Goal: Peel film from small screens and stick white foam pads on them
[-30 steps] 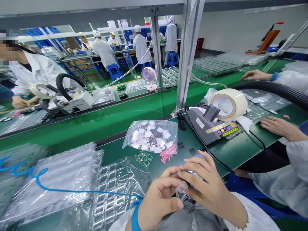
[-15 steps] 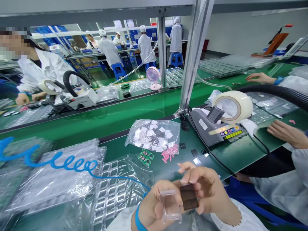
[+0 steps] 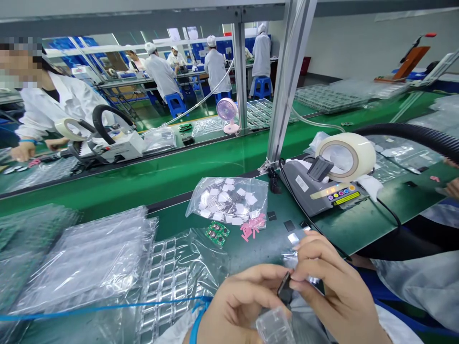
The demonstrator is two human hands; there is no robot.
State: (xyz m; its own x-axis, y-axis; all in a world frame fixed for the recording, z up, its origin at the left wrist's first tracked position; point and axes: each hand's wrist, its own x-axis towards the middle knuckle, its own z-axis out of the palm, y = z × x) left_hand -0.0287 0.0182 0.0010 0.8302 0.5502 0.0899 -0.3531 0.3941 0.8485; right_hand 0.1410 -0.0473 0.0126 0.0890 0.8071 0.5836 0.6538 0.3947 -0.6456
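My left hand [image 3: 244, 296] is closed around a small clear plastic case [image 3: 275, 325] low in the view. Its fingertips also touch a thin dark square piece [image 3: 284, 289], now seen nearly edge-on. From the other side, my right hand [image 3: 333, 282] pinches that piece between thumb and fingers. Something shiny and see-through [image 3: 289, 258] shows beside the right fingers; I cannot make out what it is. A blue wrist strap [image 3: 195, 329] circles my left wrist. Beyond the hands lie small dark squares [image 3: 289, 225], a silvery square [image 3: 293, 238] and pink strips [image 3: 247, 231].
A clear bag of white pieces [image 3: 229, 200] lies beside a green circuit board [image 3: 217, 233]. Clear trays [image 3: 165, 282] and stacked plastic sheets [image 3: 96, 258] are at left. A grey machine [image 3: 304, 188] bears a tape roll [image 3: 346, 157]. Co-workers sit at left and right.
The dark square piece has turned from face-on to nearly edge-on, and my right fingers pinch its edge. The clear case has shifted lower and right. The blue cord has straightened. The co-worker's hands at right have withdrawn.
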